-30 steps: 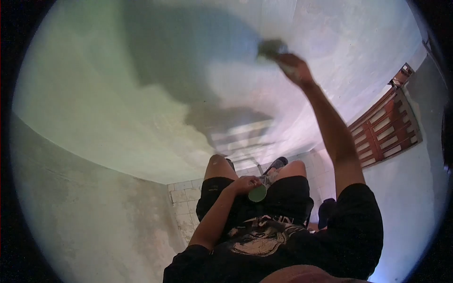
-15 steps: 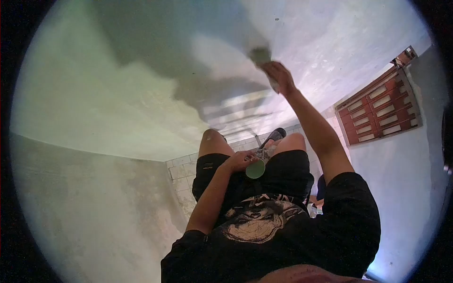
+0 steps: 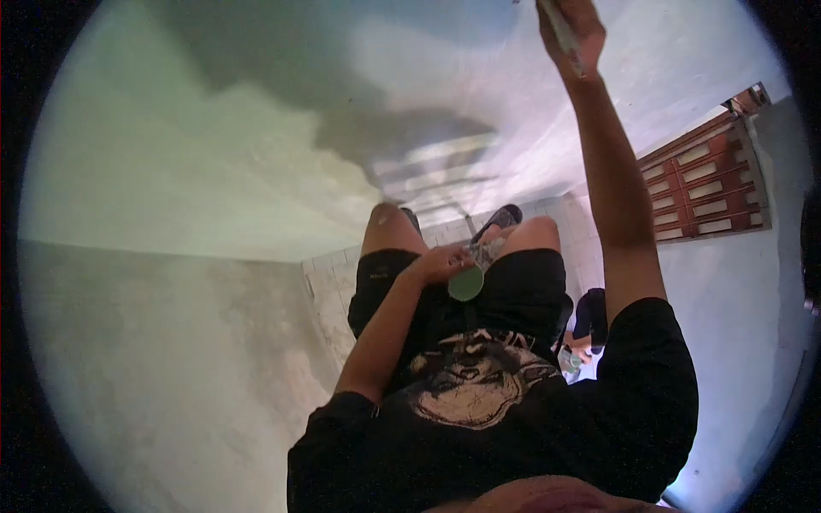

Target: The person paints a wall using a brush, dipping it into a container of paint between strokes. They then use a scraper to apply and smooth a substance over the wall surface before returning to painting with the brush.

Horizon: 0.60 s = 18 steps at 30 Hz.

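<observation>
My left hand (image 3: 442,264) is closed round a cup of green paint (image 3: 466,284) between my thighs, its round green top facing up toward me. Raised high against the pale wall (image 3: 410,77), my right hand (image 3: 579,30) is closed on a paintbrush (image 3: 563,32). Its pale handle slants down past my palm to the wrist; the brush head lies beyond the top edge of the view.
A red-brown slatted window (image 3: 705,188) is set in the wall on the right. Another person (image 3: 590,321), partly hidden by my right arm, is low behind it. Pale tiles (image 3: 325,282) run below the wall. A shadow (image 3: 376,128) falls across the wall.
My right hand has moved up and to the right along the wall with the paintbrush, taking the brush head out of view. My left hand still holds the cup at my lap.
</observation>
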Available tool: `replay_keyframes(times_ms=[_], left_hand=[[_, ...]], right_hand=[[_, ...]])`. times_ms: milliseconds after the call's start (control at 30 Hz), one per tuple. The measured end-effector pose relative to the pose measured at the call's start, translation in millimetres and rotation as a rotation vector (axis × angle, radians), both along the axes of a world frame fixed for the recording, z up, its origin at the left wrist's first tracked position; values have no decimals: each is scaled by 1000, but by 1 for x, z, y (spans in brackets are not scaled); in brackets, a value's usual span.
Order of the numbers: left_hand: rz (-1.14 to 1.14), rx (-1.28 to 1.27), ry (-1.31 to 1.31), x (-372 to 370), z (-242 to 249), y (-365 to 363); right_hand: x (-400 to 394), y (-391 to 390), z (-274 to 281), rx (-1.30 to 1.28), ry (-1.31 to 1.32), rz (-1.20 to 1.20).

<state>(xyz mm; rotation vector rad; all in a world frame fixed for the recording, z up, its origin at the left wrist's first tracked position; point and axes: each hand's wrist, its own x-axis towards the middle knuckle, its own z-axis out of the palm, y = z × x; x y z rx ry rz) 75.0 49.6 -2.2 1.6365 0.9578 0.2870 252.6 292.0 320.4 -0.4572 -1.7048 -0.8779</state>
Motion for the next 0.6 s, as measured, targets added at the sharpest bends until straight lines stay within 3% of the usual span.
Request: replay_keyframes(times_ms=[33,67,133,167,200,233,267,300,367,433,500,533,600], left_hand=[[14,-17,-1,-1,3,-2],[33,6,5,0,12,-1],[82,20,15,-2,14,-3],[92,13,-32,-2,9,-4],[102,11,-82,-3,5,-5],[127,11,-84,-3,0,-8],[129,20,-89,-3,-5,-9],[125,27,-96,-2,-8,-11],[92,35,-37,-2,0,-13],[60,62,21,-4,0,-7],[52,112,32,0,-11,-7],[35,122,25,2,-9,-8],[58,-19,38,0,2,-5]], right_hand=[[-13,-10,5,-21,77,173],[-12,-4,-11,-31,78,188],[2,15,-78,-331,24,22],[5,20,-106,-337,-51,157],[9,29,-157,-861,283,497],[9,14,-170,-542,-1,132],[14,19,-208,-900,218,373],[11,-7,-194,-714,-62,132],[29,-4,-233,-829,-161,249],[28,2,-228,-847,-218,306],[36,8,-208,-1079,-250,342],[37,13,-184,-1072,-247,322],[25,24,-106,-528,-308,234]])
